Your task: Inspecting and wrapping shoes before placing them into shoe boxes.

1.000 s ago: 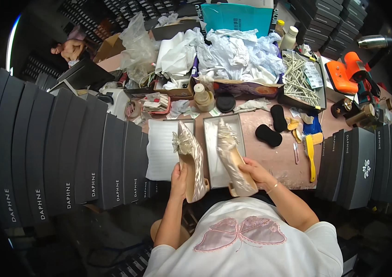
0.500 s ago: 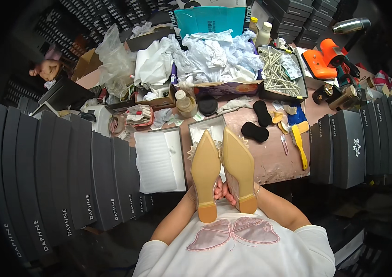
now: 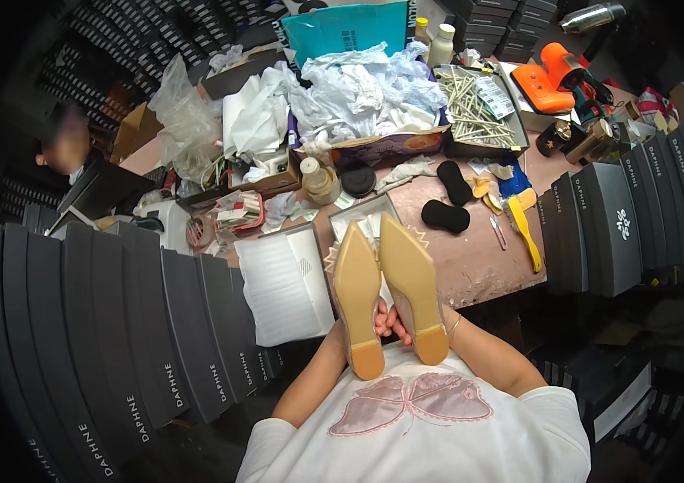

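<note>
Head view, and what a turn this was: a second earlier both shoes had been held apart with their satiny uppers showing, and now they had swung over, soles to the camera! Left shoe (image 3: 358, 282) and right shoe (image 3: 412, 286) stood side by side, toes pointing away, heels overlapping the white shirt (image 3: 406, 443), so the tan undersides were up for view, with only the spiky edges of the trim peeking out. Left hand (image 3: 380, 317) was closed around the left shoe, right hand (image 3: 397, 324) around the right, fingertips showing between the heels and the rest mostly hidden. Against half a second before, the soles had barely changed; the pair simply sat closer together. Beyond the toes lay a partly covered box (image 3: 360, 209), and just left of them an open box (image 3: 318, 282) with a foam sheet (image 3: 274, 282) across it.
</note>
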{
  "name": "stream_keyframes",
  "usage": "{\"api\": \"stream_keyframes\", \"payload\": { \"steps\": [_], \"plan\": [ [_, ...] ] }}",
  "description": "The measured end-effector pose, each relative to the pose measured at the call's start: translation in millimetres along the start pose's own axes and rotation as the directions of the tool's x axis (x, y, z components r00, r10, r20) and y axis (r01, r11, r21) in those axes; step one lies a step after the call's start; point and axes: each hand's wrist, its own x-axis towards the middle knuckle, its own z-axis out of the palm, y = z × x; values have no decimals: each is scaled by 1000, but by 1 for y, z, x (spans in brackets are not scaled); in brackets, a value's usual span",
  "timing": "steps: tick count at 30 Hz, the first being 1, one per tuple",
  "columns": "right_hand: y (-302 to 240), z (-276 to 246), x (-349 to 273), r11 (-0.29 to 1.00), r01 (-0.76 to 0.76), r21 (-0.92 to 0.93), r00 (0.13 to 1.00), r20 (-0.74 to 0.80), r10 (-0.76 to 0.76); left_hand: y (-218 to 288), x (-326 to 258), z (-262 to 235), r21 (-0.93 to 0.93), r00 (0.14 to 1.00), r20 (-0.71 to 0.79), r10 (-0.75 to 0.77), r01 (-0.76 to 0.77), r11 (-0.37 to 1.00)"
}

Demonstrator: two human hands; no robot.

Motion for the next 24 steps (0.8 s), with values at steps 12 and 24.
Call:
{"api": "stream_keyframes", "payload": {
  "steps": [12,24],
  "plan": [
    [-59,38,25,705,239,-668,822,-248,-513,-32,-4,41,447,551,-759,348,52,893],
    [-196,-55,-108,-281,-479,-832,505,1,-863,-27,83,59,465,783,-506,362,-106,879]
  ]
}}
